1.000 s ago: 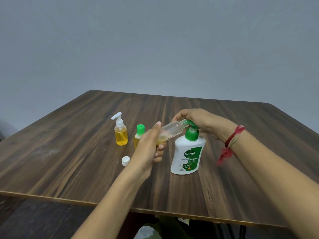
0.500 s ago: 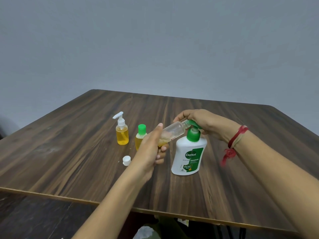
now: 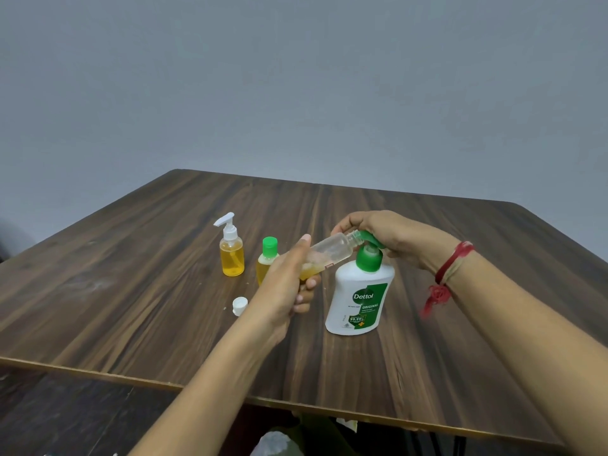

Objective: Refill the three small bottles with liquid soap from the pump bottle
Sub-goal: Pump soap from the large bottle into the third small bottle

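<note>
A: Where's the small bottle [image 3: 332, 250]?
B: Tilted, mouth at nozzle, left grip [image 3: 286, 278] wrapped round it.
A: Other side?
B: Curled over the pump bottle [image 3: 358, 297] head: right grip [image 3: 388, 235]. Bottle stands on tabletop [image 3: 131, 291].

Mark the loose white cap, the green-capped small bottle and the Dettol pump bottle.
white cap [image 3: 239, 305], head view, on its middle.
green-capped small bottle [image 3: 269, 245], head view, on its green cap.
Dettol pump bottle [image 3: 350, 281], head view, on the white body above the label.
</note>
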`<state>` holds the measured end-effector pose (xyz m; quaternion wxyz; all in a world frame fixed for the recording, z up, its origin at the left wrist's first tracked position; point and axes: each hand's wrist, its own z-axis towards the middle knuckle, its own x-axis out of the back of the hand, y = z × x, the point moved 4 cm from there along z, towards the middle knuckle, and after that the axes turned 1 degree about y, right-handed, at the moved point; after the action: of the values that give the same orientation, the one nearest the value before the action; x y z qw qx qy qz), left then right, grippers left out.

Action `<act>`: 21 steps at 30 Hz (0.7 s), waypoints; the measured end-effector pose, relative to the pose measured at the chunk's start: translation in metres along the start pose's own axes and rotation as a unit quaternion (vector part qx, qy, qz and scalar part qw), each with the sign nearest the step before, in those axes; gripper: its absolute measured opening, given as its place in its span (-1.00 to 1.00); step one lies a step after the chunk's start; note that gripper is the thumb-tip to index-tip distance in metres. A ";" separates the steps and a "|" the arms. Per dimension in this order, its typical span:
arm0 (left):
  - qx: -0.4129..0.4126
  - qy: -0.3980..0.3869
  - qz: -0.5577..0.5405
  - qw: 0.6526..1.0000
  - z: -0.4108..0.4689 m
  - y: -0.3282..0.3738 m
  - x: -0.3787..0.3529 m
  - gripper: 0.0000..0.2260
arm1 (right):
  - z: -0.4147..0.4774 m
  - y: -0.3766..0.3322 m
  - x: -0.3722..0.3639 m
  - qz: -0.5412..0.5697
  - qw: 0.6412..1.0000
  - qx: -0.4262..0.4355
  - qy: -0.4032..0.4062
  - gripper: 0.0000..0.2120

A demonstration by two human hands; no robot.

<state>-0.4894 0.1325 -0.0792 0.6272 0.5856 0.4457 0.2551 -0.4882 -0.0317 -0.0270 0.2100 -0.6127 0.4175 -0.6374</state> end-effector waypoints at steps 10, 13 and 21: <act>0.000 0.017 0.016 1.000 0.002 0.002 0.004 -0.69 | -0.002 0.002 -0.005 0.018 1.000 0.001 0.002 -0.60; 0.003 0.007 0.023 1.000 0.000 0.001 0.003 -0.69 | -0.003 0.000 -0.002 0.010 1.000 -0.001 -0.004 -0.62; 0.005 0.006 0.011 1.000 -0.001 -0.002 0.001 -0.69 | -0.003 0.002 -0.001 -0.002 1.000 -0.011 0.000 -0.61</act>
<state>-0.4907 0.1332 -0.0813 0.6183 0.5922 0.4446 0.2633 -0.4913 -0.0312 -0.0287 0.2022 -0.6158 0.4230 -0.6332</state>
